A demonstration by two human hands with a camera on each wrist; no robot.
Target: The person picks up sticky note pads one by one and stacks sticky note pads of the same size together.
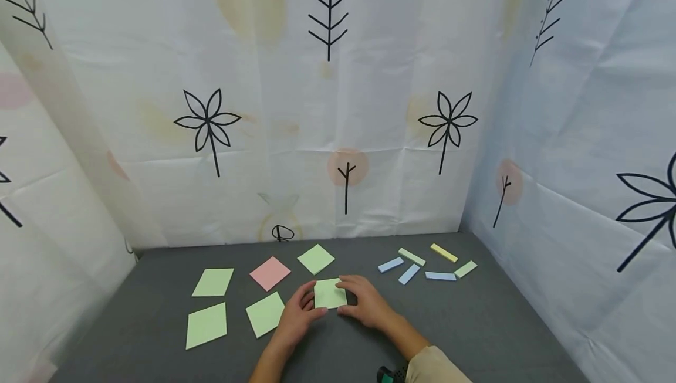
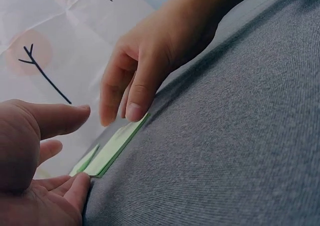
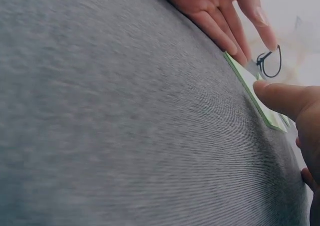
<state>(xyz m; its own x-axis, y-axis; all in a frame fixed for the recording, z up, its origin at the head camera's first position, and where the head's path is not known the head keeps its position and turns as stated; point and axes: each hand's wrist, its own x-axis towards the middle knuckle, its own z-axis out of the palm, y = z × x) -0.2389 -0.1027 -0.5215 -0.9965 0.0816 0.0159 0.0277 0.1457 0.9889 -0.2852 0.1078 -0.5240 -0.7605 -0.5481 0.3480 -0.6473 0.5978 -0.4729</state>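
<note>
A square pad of light green sticky notes [image 1: 330, 295] lies on the grey table between both hands. At its left side my left hand [image 1: 297, 317] has its fingers spread, with fingertips right at the pad's edge and the thumb raised in the left wrist view. My right hand [image 1: 368, 305] arches over the pad's right side. Its thumb [image 3: 280, 97] overlaps the pad in the right wrist view. In the left wrist view a thin green edge stands a little apart behind the pad [image 2: 119, 147].
Left and behind lie green squares [image 1: 213, 282] and a pink square [image 1: 270, 273]. Several narrow strips, blue [image 1: 440, 276], green [image 1: 466, 270] and yellow [image 1: 443, 253], are scattered at the back right. A patterned white curtain [image 1: 317, 195] borders the grey table [image 1: 475, 336].
</note>
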